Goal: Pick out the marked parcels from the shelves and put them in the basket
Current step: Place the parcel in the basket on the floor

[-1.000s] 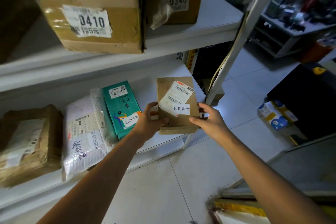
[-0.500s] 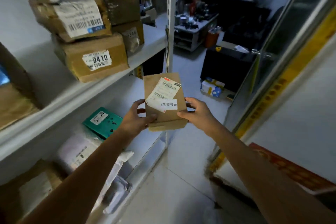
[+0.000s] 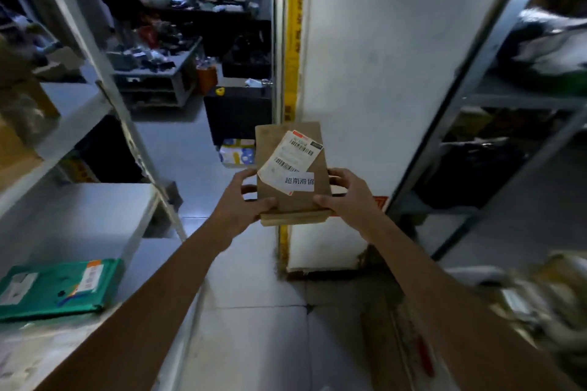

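A flat brown cardboard parcel (image 3: 290, 200) with a barcode label and a white sticker with printed characters is held up in the aisle, clear of the shelves. My left hand (image 3: 239, 200) grips its left edge, thumb on top. Its right edge is gripped by my right hand (image 3: 347, 197), fingers curled behind. No basket is in view.
A white shelf unit (image 3: 95, 216) stands at left with a green parcel (image 3: 57, 289) on it. A white pillar (image 3: 381, 73) with a yellow strip is straight ahead. Another rack (image 3: 508, 152) with dark bags is at right. A person sits at a cluttered desk far back.
Both hands have lifted the brown parcel off the lower shelf and carried it right into the aisle. My view has swung right, away from the shelf, toward the pillar.
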### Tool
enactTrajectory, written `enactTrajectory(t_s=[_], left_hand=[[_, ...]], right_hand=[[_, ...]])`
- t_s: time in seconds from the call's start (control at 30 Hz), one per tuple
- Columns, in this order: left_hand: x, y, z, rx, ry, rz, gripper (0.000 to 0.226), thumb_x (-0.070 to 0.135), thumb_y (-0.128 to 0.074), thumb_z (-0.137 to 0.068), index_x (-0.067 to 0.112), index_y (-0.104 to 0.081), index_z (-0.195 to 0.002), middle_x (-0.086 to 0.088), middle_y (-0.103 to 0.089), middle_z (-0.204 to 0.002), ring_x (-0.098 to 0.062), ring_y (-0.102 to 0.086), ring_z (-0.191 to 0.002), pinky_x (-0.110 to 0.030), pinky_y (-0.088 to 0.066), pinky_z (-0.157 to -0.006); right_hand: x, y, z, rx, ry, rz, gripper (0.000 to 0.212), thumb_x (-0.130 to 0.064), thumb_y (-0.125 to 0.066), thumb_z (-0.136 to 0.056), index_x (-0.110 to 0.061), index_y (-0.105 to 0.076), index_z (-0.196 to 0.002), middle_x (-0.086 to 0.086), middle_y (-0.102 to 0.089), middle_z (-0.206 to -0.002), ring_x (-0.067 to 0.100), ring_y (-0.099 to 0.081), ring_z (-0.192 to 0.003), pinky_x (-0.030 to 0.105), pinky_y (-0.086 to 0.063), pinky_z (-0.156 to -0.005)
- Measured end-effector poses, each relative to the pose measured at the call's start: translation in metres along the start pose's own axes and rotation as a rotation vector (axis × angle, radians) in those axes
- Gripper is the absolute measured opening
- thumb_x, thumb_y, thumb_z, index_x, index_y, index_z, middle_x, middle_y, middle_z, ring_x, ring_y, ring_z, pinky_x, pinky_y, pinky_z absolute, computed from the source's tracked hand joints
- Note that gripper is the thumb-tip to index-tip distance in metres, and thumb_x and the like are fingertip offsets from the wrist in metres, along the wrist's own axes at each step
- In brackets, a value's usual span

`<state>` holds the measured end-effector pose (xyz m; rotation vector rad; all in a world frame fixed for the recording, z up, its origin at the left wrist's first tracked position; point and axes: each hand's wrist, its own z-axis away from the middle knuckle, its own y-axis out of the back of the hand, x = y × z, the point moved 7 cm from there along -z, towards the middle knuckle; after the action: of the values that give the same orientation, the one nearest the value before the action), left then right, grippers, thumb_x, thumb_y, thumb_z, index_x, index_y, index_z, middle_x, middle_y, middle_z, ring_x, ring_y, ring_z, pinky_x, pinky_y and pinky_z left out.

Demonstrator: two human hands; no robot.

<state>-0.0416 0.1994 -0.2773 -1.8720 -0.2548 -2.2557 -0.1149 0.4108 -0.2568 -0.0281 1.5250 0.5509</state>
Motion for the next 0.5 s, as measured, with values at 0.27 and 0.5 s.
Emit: enactTrajectory(t_s=[0.27, 0.5], left_hand=[[-0.003, -0.176, -0.024, -0.309, 0.017, -0.135, 0.072, 0.007, -0.078, -0.082, 0.030, -0.040, -0.139, 0.001, -0.059, -0.119, -0.019, -0.062, -0.109, -0.034, -0.058, -0.079], [-0.011, -0.328, -0.058, -0.546, 0.008, -0.260, 0.074, 0.011, -0.079, -0.081, 0.030, -0.040, -0.141, 0.000, -0.057, -0.125, -0.021, -0.060, -0.113, -0.039, -0.059, -0.085]], right_hand=[[0.072, 0.150, 0.068, 0.337, -0.122, 0.029, 0.061, -0.021, -0.078, -0.083, -0.020, -0.047, -0.135, -0.009, -0.057, -0.120, 0.007, -0.055, -0.104, 0.012, -0.047, -0.076], [0.135, 0.262, 0.103, 0.589, -0.225, -0.110, 0.059, -0.014, -0.078, -0.083, -0.018, -0.049, -0.134, -0.012, -0.055, -0.115, 0.011, -0.058, -0.107, 0.020, -0.054, -0.076]])
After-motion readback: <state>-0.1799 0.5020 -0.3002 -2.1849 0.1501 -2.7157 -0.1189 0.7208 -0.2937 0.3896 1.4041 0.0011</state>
